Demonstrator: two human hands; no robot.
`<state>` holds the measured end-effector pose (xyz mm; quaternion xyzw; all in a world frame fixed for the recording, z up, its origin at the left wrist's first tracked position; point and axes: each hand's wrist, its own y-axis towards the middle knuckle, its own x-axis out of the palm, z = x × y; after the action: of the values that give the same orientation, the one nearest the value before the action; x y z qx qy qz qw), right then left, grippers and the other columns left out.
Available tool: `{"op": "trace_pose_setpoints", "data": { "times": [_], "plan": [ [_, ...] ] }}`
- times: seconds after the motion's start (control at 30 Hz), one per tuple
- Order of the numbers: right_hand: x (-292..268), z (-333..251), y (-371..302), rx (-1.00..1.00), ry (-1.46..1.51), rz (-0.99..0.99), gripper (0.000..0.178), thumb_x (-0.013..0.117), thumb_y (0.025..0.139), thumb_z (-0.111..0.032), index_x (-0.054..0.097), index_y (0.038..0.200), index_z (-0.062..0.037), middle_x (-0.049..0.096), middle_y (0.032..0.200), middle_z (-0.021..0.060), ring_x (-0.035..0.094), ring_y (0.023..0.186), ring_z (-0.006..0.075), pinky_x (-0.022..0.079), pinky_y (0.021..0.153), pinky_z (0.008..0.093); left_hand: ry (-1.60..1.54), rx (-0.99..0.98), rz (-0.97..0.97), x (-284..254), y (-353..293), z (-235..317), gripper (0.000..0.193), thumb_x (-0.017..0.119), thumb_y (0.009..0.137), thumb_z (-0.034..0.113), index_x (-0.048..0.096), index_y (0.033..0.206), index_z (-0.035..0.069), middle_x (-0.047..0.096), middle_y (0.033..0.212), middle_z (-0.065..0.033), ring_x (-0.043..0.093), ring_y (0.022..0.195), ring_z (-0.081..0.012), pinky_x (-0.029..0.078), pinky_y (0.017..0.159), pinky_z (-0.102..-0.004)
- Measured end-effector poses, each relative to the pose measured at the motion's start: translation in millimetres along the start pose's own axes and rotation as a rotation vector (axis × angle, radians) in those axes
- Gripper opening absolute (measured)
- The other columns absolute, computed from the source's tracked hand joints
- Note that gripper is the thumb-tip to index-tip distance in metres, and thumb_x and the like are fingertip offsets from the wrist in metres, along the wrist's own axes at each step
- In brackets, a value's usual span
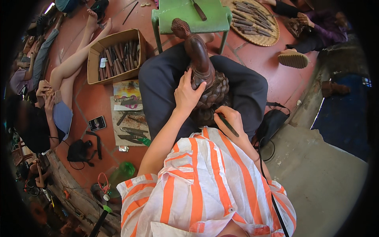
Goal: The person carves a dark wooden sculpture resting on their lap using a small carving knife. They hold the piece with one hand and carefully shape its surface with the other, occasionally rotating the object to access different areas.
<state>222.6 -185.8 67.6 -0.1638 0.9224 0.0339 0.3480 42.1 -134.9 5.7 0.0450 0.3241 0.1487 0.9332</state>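
A dark brown carved wooden statue [200, 55] of a seated figure with a curled-hair head leans between my knees. Its lower part is a base of layered petals [215, 93]. My left hand [188, 94] grips the figure's body, thumb and fingers spread round it. Close to the bottom of the base, my right hand [231, 118] is closed on a slim dark green hand tool [228, 125], whose handle end sticks out toward me. The tool's working tip is hidden by the fingers and the base.
A cardboard box [94, 67] of many wooden-handled tools stands left, near a board [120, 118] with flat files. Beyond are a green stool [170, 23] and a round woven tray [272, 39] of tools. A phone [97, 123] lies on the tiles. Other people sit left and far right.
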Motion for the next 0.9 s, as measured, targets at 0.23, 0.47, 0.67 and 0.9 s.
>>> {"op": "trace_pose_setpoints", "data": {
  "times": [0.23, 0.47, 0.67, 0.9],
  "plan": [
    [10, 5, 9, 0.007, -0.151, 0.038, 0.009, 0.064, 0.078, -0.011, 0.06, 0.078, -0.0022, 0.063, 0.073, 0.0145, 0.062, 0.069, 0.0345, 0.049, 0.062, 0.0415, 0.034, 0.021, -0.037, 3, 2, 1, 0.068, 0.069, 0.081, 0.039, 0.048, 0.131, -0.001, 0.063, 0.111, -0.0258, 0.065, 0.093, -0.0414, 0.054, 0.076, -0.0458],
    [1, 0, 5, 0.113, -0.092, 0.027, 0.008, 0.062, 0.074, -0.009, 0.06, 0.073, -0.0015, 0.062, 0.068, 0.0161, 0.062, 0.064, 0.0344, 0.049, 0.06, 0.0409, 0.036, 0.039, -0.033, 2, 3, 0, 0.066, 0.069, 0.081, 0.04, 0.051, 0.128, -0.002, 0.065, 0.107, -0.0258, 0.066, 0.09, -0.0406, 0.054, 0.074, -0.0456],
    [-6, -5, 8, 0.112, -0.087, 0.061, 0.009, 0.063, 0.074, -0.01, 0.062, 0.074, -0.0008, 0.063, 0.068, 0.0166, 0.063, 0.063, 0.0348, 0.05, 0.059, 0.039, -0.028, 0.056, 0.01, 4, 3, 0, 0.063, 0.071, 0.08, 0.037, 0.053, 0.126, -0.002, 0.065, 0.104, -0.0251, 0.065, 0.09, -0.0401, 0.053, 0.076, -0.045],
    [-12, -2, -2, 0.23, -0.065, -0.028, 0.012, 0.064, 0.076, -0.01, 0.065, 0.08, 0.001, 0.063, 0.069, 0.0171, 0.063, 0.061, 0.0305, 0.048, 0.058, 0.0358, -0.043, -0.019, -0.026, 0, 2, 2, 0.062, 0.073, 0.079, 0.035, 0.056, 0.123, -0.005, 0.064, 0.111, -0.0243, 0.064, 0.099, -0.0376, 0.052, 0.084, -0.0413]
  ]
}}
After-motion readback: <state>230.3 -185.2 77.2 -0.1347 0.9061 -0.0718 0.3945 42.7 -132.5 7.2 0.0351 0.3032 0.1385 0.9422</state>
